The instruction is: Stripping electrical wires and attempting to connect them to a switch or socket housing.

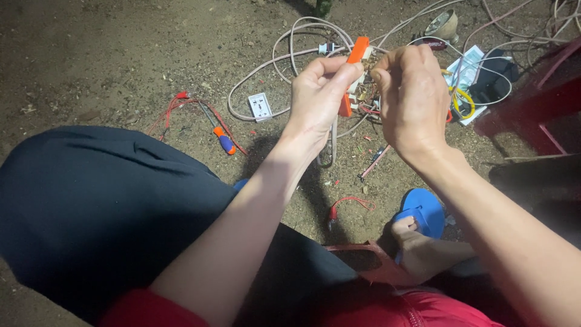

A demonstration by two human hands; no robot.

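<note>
A screwdriver [224, 143] with an orange and blue handle lay on the dirt to my left, red wires [181, 106] beside it. Farther off sat a white socket plate [261, 106], and my blue sandal [423, 212] lay near.

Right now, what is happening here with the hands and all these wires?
A person sits over dirt ground. The left hand grips an orange-and-white socket block, and the right hand pinches at its wiring. On the ground lie a cable, a white socket plate and a screwdriver.
</note>
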